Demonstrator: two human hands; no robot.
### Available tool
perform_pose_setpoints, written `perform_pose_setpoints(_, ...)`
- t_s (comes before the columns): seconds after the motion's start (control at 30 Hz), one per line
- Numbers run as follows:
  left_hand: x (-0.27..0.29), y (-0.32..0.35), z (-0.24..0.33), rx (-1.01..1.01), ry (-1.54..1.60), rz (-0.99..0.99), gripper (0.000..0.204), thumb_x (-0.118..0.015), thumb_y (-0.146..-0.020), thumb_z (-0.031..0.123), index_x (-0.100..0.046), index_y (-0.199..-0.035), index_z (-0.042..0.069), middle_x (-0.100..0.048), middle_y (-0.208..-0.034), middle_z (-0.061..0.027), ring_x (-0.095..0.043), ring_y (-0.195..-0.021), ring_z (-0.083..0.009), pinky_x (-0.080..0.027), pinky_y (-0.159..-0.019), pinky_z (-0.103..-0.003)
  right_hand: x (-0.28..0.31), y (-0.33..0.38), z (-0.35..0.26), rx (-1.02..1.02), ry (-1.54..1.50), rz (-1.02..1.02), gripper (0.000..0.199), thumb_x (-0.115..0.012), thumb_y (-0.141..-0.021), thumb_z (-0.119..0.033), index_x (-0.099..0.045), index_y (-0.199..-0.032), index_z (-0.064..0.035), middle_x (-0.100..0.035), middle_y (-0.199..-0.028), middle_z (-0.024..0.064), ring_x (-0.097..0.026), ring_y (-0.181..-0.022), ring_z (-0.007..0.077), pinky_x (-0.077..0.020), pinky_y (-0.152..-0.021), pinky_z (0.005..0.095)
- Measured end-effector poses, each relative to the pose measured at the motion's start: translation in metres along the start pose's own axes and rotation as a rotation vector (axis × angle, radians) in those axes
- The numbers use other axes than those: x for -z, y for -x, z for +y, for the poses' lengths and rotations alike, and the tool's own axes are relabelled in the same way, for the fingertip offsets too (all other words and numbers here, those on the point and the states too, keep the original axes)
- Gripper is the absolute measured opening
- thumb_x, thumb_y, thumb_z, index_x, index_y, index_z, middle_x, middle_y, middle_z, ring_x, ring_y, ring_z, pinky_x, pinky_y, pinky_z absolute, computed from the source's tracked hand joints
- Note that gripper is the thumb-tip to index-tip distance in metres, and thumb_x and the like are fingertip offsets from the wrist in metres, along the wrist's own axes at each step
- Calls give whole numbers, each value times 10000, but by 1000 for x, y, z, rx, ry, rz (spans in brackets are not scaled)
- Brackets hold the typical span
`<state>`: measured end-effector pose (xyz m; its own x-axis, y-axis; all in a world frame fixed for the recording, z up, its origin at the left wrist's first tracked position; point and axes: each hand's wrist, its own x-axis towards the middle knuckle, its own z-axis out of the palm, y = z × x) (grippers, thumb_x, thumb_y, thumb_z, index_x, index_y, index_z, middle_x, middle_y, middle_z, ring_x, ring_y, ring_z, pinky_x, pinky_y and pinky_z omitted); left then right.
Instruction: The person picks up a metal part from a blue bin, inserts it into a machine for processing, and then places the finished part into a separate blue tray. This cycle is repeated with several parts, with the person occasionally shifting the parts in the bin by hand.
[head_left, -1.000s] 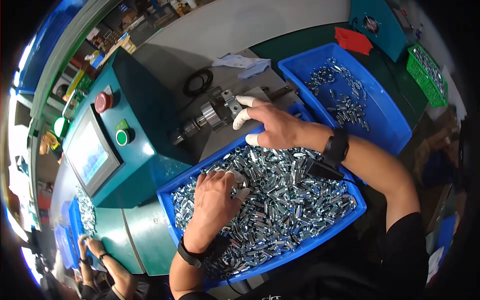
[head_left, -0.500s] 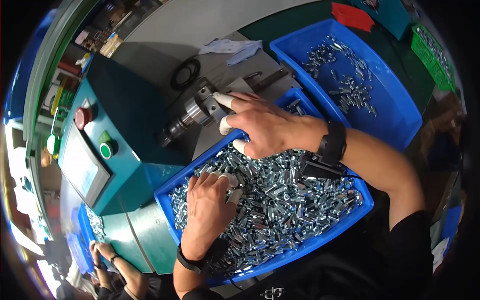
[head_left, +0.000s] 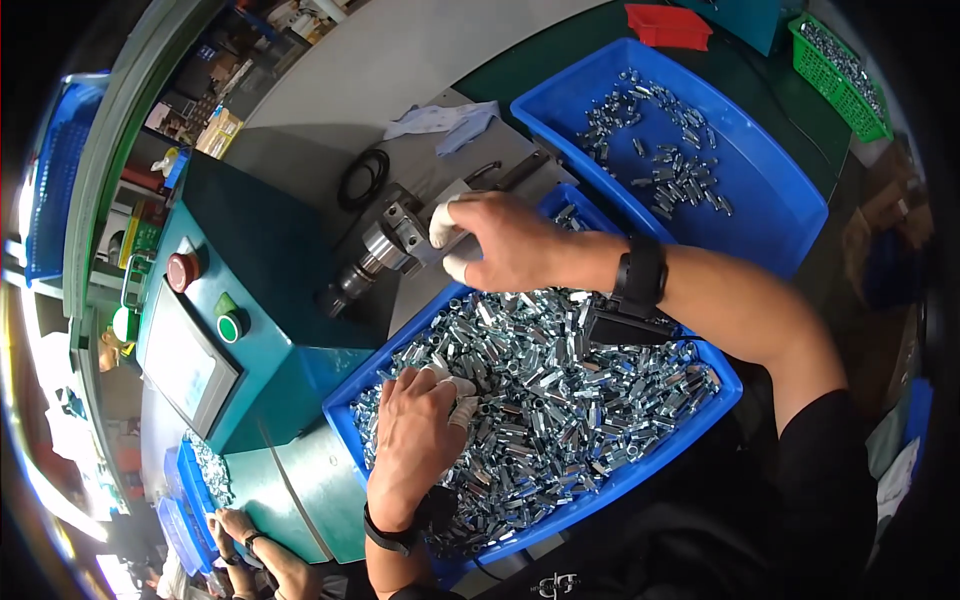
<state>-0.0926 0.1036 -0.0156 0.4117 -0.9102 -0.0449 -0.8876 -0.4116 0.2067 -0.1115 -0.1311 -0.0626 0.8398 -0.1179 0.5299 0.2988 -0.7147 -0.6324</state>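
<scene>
My left hand (head_left: 415, 430) is over the near left part of a blue bin (head_left: 735, 392) heaped with small shiny hexagonal metal sleeves (head_left: 560, 400). Its fingers are curled together, white covers on their tips; whatever they hold is hidden. Beyond the bin's far side, my right hand (head_left: 510, 245) is beside a steel clamping block (head_left: 402, 228) in front of a machine spindle (head_left: 362, 270). Index finger and thumb, both white-tipped, are bent but apart, with no part visible between them. The other fingers are hidden behind the hand.
The teal machine (head_left: 270, 290) at left carries a red button (head_left: 182, 271), a green button (head_left: 230, 326) and a screen. A larger blue bin (head_left: 770, 190) holds scattered sleeves. A red tray (head_left: 668, 27) and green basket (head_left: 840, 78) are farther back. Another person's hands (head_left: 235, 525) work at lower left.
My right hand has drawn its fingers in and lifted slightly off the clamping block. My left hand stays low over the sleeves, fingers still curled. The whole view has shifted a little.
</scene>
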Motion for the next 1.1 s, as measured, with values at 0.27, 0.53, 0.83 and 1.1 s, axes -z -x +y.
perform_pose_setpoints(0.27, 1, 1, -5, -11, 60, -24, 128, -684, -764, 136, -699, -881, 87, -631, -884, -71, -556, -933, -259, -415, -865, -407, 10, -24, 4, -334, -259, -8, 303, -624, -808, -123, -588, -1077, 12, -682, -806, 111, -638, -725, 179, -491, -679, 318)
perform_pose_setpoints(0.53, -5, -11, -17, -44, 237, 178, 170, -706, -735, 62, -689, -904, 54, -659, -874, -98, -576, -875, -294, -448, -811, -390, 11, -61, -7, -355, -12, -173, 388, -643, -794, -195, -576, -1108, 24, -681, -863, 167, -657, -781, 278, -501, -735, 377)
perform_pose_setpoints(0.83, -10, -20, -16, -21, 261, 262, 221, -705, -728, 32, -674, -946, 38, -672, -892, -119, -587, -861, -310, -461, -788, -384, 3, -61, -3, -238, 343, -53, 358, -671, -688, -235, -633, -930, 27, -655, -791, 222, -641, -782, 393, -506, -722, 449)
perform_pose_setpoints(1.1, -13, -17, -16, -20, 305, 281, 190, -691, -758, 41, -667, -947, 40, -672, -904, -122, -583, -864, -315, -456, -801, -388, 29, -61, -5, -164, 483, 89, 290, -660, -635, -270, -638, -693, 13, -625, -666, 206, -636, -665, 373, -498, -596, 464)
